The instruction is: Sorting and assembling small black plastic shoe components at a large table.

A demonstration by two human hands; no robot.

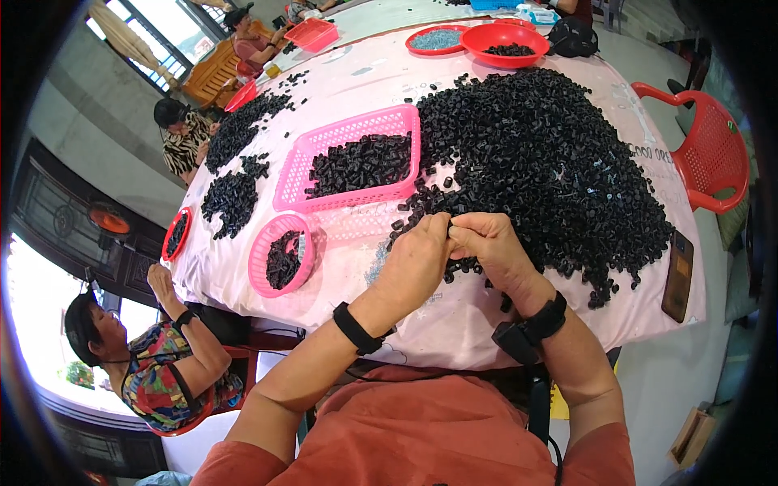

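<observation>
Pinching together at their fingertips, the left hand (417, 263) and the right hand (490, 247) meet just at the near edge of the big pile (543, 154) of small black parts. A small black part (450, 224) sits between the fingertips of both hands, mostly hidden by them, so its long axis and the way it points cannot be told. Both hands are closed on it, fingers curled, thumbs pressed in. It is held just above the pink cloth (356, 73), touching both hands, with the pile right behind and to the right.

Left of the pile stands a pink rectangular basket (292, 174), its long side running left to right and slightly tilted; it holds a layer of the same black parts. Nearer the person's left is a round pink basket (261, 243), part filled with black parts. At the far side a red bowl (504, 36) holds a few black parts, and a red plate (421, 44) beside it holds greyish bits. A dark phone (677, 275) lies at the right edge of the cloth, and a red chair (713, 150) stands beyond it
</observation>
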